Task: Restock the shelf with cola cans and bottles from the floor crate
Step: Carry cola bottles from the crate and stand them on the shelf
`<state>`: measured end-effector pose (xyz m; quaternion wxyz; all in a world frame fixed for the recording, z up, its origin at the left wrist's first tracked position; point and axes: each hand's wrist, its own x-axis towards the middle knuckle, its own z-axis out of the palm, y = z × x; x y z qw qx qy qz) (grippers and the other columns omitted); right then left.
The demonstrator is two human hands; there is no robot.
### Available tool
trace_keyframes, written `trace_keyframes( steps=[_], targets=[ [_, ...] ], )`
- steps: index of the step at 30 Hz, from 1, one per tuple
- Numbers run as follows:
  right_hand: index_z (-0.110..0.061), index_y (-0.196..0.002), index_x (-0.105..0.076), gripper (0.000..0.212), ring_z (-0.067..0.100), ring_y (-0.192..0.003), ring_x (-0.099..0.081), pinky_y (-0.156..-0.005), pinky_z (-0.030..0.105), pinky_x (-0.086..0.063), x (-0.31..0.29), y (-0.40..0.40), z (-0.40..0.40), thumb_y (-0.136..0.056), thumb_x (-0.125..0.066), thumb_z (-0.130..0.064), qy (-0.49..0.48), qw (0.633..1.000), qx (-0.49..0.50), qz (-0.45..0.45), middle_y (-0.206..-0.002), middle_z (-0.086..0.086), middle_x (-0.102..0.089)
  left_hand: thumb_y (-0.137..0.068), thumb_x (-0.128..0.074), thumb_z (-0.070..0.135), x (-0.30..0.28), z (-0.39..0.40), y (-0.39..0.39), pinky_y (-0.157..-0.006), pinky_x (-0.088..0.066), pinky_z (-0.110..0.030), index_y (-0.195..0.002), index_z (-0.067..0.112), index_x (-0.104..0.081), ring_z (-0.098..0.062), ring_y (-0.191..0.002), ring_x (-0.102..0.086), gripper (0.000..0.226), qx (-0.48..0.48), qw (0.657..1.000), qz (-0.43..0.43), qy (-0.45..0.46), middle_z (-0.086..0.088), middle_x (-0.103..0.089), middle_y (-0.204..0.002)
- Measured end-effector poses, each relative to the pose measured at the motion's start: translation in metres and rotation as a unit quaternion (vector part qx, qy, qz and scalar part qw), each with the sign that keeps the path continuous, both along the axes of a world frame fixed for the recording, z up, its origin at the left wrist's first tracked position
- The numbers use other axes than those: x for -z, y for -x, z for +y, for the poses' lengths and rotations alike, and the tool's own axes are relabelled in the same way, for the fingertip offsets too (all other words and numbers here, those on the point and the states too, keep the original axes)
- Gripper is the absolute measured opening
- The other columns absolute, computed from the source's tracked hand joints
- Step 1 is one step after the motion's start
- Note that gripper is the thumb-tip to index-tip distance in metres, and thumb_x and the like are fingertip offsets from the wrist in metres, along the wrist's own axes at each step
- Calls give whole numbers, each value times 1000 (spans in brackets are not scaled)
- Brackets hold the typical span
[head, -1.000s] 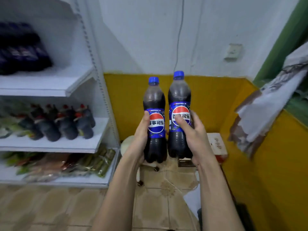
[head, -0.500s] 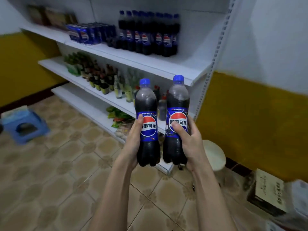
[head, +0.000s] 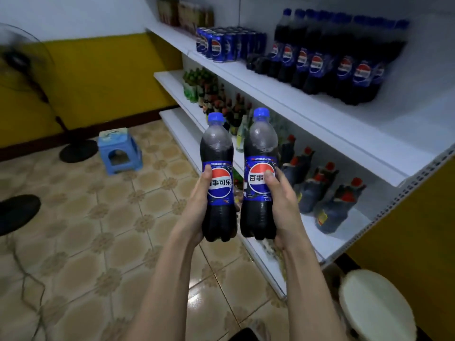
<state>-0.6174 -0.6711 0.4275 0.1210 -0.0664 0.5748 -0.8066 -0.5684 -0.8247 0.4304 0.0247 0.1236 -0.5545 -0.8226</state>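
A person's left hand point(head: 197, 205) grasps one cola bottle point(head: 218, 178) and the right hand point(head: 283, 200) grasps a second bottle point(head: 260, 173), both upright and just beside each other above the tiled floor point(head: 98, 242). To the right, a white shelf point(head: 320, 114) carries a row of cola bottles point(head: 332, 60) and blue cans point(head: 221, 43); what appear to be sauce bottles point(head: 325, 190) fill the blurred tier below. A blue stool point(head: 119, 150) stands at far left.

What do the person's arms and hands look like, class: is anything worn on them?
Both forearms are bare, with no sleeves in view. The left hand and right hand have no gloves, and no rings, watch or bands show. The nails that show are short and plain.
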Motion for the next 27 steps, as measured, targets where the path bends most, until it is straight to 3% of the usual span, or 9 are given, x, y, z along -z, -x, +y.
trace_keyframes(
  steps=[2,5,10,13,16,18,22,27],
  targets=[
    [-20,-133,-55,55,28,-91,-70,-84,50,-58,-8,33,-2,-87,-68,-47,5,1000,-9,4,-115,15,-71,-80,-49,66,-10,1,27,-55,-56,-31,-115,0,-54,-21,-58,-65,76,-15,1000,2,1,-11,-67,-75],
    [-19,-136,-54,58,26,-94,-71,-81,42,-58,-22,75,-1,-87,-65,-48,-1,1000,-19,24,-119,14,-70,-73,-55,71,-20,5,67,-56,-56,-32,-129,-5,-50,-22,-61,-66,94,-41,999,7,5,-14,-66,-77],
    [-23,-134,-55,57,44,-103,-66,-86,56,-56,-30,130,4,-86,-63,-52,2,1000,-15,19,-118,15,-69,-76,-50,71,-23,6,117,-59,-58,-35,-126,-3,-52,-25,-66,-67,89,-50,999,14,1,-14,-68,-84],
    [-21,-132,-56,54,45,-102,-65,-85,53,-57,-32,156,5,-87,-62,-51,17,1000,-9,13,-118,19,-68,-76,-53,73,-23,5,147,-61,-59,-36,-132,-3,-50,-26,-69,-67,95,-46,999,6,5,-15,-69,-88],
    [-23,-133,-56,53,47,-111,-63,-93,63,-51,-31,183,5,-89,-64,-51,19,1000,5,10,-121,16,-68,-69,-60,78,-21,6,184,-63,-59,-36,-131,-2,-53,-25,-69,-68,102,-20,1000,-6,-10,-13,-70,-87],
    [-23,-133,-56,47,40,-109,-66,-91,57,-54,-33,202,7,-94,-62,-46,13,1000,17,13,-120,12,-69,-69,-63,78,-19,6,213,-69,-60,-40,-132,4,-55,-29,-80,-70,97,-2,1000,-4,-14,-14,-72,-95],
    [-24,-132,-56,40,20,-102,-72,-80,32,-59,-49,243,10,-94,-58,-37,-10,996,74,53,-114,2,-73,-73,-62,73,-21,7,283,-98,-52,-55,-137,15,-54,-36,-114,-66,86,62,998,26,-3,-15,-70,-122],
    [-23,-131,-56,48,19,-100,-72,-76,28,-59,-68,301,5,-86,-62,-40,-24,979,181,92,-110,0,-75,-69,-79,59,-32,12,372,-96,-53,-49,-138,11,-52,-34,-115,-65,88,140,983,122,-9,-17,-66,-128]
  ],
)
